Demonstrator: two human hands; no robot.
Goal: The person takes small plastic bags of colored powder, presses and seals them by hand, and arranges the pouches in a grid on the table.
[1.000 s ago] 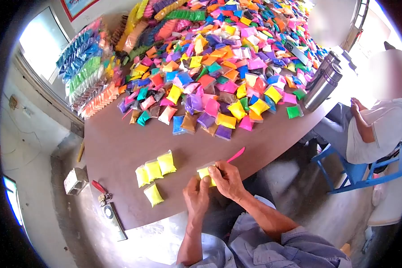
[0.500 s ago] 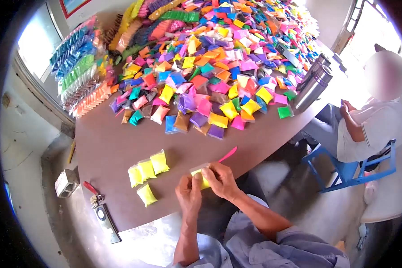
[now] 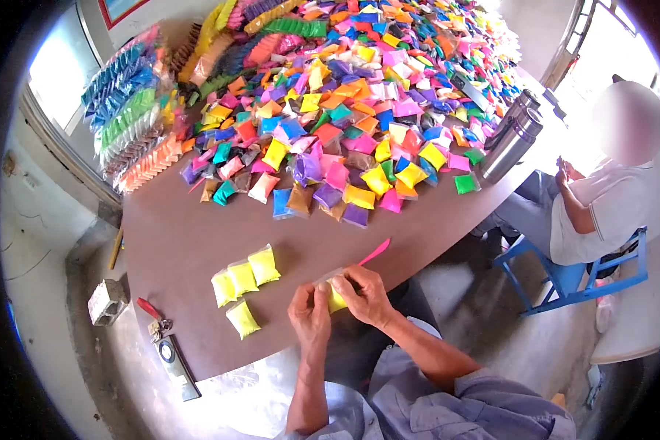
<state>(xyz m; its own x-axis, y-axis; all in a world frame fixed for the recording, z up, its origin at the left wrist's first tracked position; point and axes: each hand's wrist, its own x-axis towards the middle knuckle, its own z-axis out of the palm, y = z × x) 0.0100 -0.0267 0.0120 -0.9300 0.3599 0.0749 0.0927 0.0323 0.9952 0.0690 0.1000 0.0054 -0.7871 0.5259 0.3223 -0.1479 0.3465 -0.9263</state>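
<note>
A small clear packet with bright yellow filling [image 3: 336, 299] is pinched at the table's front edge between my left hand [image 3: 312, 314] and my right hand [image 3: 365, 295]. The fingers of both hands are closed on it and cover much of it. Just beyond my right hand lies a pink plastic tool [image 3: 375, 252]. To the left of my hands, three yellow packets [image 3: 242, 279] overlap in a row, with a single yellow packet [image 3: 243, 320] below them.
A large heap of coloured packets [image 3: 359, 132] covers the brown table's [image 3: 176, 242] far part. Bundled packet strips [image 3: 128, 110] stand left, steel flasks [image 3: 512, 144] right. Red-handled keys [image 3: 154, 314] and a phone-like device [image 3: 176, 367] lie front left. A person [image 3: 601, 198] sits right.
The view has shifted, so the table and heap appear slightly further left than a second ago. Both hands still hold the yellow packet, with small finger movements.
</note>
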